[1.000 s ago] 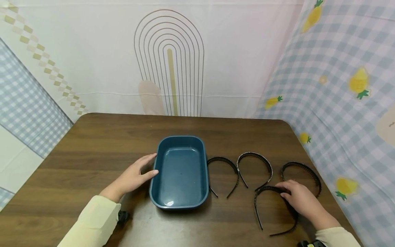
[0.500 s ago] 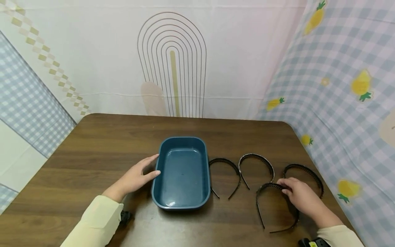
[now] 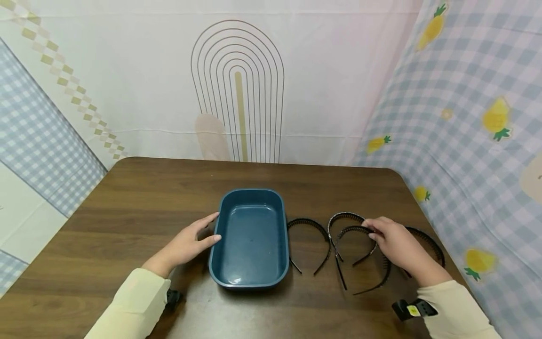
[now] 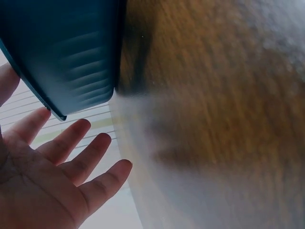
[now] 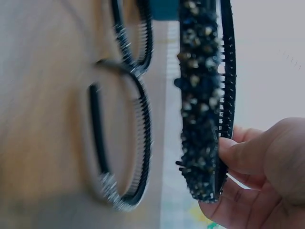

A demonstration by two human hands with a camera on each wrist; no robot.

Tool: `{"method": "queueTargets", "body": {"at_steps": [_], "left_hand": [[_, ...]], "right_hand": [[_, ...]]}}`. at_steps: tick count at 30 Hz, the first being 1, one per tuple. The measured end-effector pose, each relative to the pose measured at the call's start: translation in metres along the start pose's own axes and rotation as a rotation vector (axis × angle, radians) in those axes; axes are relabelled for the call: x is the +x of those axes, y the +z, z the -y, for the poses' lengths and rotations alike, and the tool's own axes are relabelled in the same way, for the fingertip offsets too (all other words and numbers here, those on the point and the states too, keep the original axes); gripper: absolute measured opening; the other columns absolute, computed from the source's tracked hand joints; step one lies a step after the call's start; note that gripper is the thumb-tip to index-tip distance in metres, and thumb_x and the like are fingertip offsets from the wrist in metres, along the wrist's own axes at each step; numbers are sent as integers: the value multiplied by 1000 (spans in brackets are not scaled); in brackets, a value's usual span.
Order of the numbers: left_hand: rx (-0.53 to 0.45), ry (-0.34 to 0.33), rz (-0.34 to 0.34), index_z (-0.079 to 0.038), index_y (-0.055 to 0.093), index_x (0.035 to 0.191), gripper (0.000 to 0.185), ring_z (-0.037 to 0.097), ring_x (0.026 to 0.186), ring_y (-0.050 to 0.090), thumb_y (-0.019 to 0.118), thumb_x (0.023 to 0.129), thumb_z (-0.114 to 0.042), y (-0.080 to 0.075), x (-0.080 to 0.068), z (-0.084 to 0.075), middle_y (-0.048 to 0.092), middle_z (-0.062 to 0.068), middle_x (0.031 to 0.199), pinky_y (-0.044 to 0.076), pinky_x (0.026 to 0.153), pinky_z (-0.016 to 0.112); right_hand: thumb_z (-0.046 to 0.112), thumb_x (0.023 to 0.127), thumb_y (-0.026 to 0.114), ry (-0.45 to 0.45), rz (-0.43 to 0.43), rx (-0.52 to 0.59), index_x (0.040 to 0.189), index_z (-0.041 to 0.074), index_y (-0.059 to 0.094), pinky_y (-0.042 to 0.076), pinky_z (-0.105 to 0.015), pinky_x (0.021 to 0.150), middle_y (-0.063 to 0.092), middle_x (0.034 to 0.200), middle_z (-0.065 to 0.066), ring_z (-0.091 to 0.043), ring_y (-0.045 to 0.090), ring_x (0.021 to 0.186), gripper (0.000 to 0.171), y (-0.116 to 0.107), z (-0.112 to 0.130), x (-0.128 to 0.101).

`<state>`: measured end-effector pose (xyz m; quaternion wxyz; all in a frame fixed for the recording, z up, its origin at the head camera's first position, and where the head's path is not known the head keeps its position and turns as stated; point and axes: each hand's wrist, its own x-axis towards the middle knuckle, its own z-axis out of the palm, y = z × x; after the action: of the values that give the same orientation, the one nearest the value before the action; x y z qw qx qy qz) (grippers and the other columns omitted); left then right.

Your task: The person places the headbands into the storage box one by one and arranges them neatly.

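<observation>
A dark blue rectangular tray (image 3: 250, 281) stands empty in the middle of the brown table (image 3: 148, 202). My left hand (image 3: 207, 230) lies open on the table, its straight fingers touching the tray's left wall; the left wrist view shows the open palm (image 4: 47, 176) beside the tray (image 4: 62, 47). My right hand (image 3: 374, 233) pinches a black beaded headband (image 3: 351, 230) at the top of its arc and holds it above the table. In the right wrist view the beaded headband (image 5: 200, 109) hangs from my fingers (image 5: 248, 152).
Three more black headbands lie right of the tray: a toothed one (image 3: 311, 221) next to it, a sparkly one (image 3: 345, 215) under the held band, and one (image 3: 432, 242) partly behind my right hand. Patterned cloth walls stand behind and to the right.
My right hand has lifted the beaded headband off the table's near right and carried it left and farther away, over the sparkly one. The left hand and tray have stayed put.
</observation>
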<state>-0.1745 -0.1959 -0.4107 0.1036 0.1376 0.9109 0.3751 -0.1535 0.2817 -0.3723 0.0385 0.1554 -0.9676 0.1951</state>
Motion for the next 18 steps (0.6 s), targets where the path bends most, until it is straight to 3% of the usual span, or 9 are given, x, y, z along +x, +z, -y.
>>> {"method": "queueTargets", "body": {"at_steps": [7,18], "left_hand": [[1,-6,-6,-10,31,152,71,44,137,33,58,95,-43,0,1,0,31,21,153,30,107,62],[6,-1,-19,-10,32,152,73,43,137,34,59,94,-45,1,0,2,33,20,153,30,107,61]], "right_hand": [[-3,90,62,-44,-20,27,110,-1,65,52,-46,74,63,105,-16,-31,64,92,21,-5,23,29],[0,94,57,-33,25,96,117,1,64,51,-42,73,61,112,-16,-26,63,92,23,-1,60,66]]}}
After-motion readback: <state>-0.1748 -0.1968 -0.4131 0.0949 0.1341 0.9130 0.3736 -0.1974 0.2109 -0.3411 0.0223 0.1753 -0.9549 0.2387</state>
